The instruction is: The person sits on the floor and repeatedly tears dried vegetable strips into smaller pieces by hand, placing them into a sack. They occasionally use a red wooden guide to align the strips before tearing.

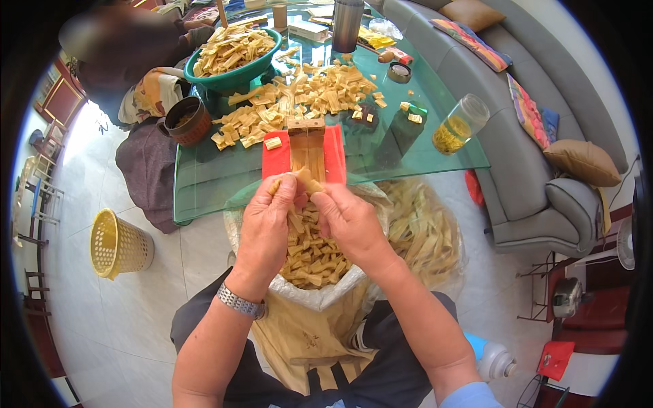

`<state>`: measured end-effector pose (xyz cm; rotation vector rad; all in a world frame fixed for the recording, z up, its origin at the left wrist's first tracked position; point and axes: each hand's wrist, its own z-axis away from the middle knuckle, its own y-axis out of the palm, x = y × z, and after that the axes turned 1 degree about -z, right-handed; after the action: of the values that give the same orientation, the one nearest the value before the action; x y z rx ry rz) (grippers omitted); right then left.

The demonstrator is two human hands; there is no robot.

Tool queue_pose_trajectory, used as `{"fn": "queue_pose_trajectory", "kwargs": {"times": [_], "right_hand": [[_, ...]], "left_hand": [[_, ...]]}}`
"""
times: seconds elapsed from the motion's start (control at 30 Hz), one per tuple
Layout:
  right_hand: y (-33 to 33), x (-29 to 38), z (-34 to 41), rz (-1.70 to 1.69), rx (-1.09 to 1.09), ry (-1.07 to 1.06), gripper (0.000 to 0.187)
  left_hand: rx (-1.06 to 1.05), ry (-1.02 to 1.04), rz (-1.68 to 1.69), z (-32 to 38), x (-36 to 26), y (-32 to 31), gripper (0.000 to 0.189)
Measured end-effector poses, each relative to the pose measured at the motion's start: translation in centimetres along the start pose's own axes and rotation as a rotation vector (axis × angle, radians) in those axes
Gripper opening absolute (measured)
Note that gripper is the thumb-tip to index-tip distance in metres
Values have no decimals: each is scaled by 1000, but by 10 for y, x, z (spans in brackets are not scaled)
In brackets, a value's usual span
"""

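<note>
Between my left hand and my right hand is a pale yellow dried strip, pinched by the fingertips of both. Just beyond the fingers, a wooden slicing board with a metal-fixed crosspiece lies on a red cloth at the table's edge. Below my hands an open woven sack holds many short dried pieces. More cut pieces are heaped on the glass table behind the board. A green basin at the back left is piled with longer pieces.
A brown mug stands left on the table; a glass jar, a jar lid and a steel tumbler are to the right and back. A clear bag of long strips, a yellow wastebasket, a grey sofa and another person surround the table.
</note>
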<state>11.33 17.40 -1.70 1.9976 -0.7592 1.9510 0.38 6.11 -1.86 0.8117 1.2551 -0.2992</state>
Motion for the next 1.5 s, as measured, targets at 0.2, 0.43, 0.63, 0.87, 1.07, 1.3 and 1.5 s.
{"fn": "queue_pose_trajectory", "kwargs": {"times": [0.2,0.43,0.63,0.87,1.07,1.3,1.5], "right_hand": [[0,-9,4,345,-83,-365,24],[-8,-11,4,500,-33,-433,23],[-7,-6,9,464,91,-362,29],[8,-11,20,558,92,-509,29],[19,-16,36,505,98,-494,28],[7,-14,25,-57,93,-34,34],[-13,-4,19,-513,377,398,41]], "left_hand": [[31,-89,63,7,-4,7,32],[182,-42,-104,9,-10,3,33],[94,-148,178,12,-10,3,28],[139,-227,405,8,-5,-9,22],[173,-290,445,13,-4,-12,23],[115,-215,94,11,-16,-9,32],[215,-153,-133,15,-11,-13,34]]}}
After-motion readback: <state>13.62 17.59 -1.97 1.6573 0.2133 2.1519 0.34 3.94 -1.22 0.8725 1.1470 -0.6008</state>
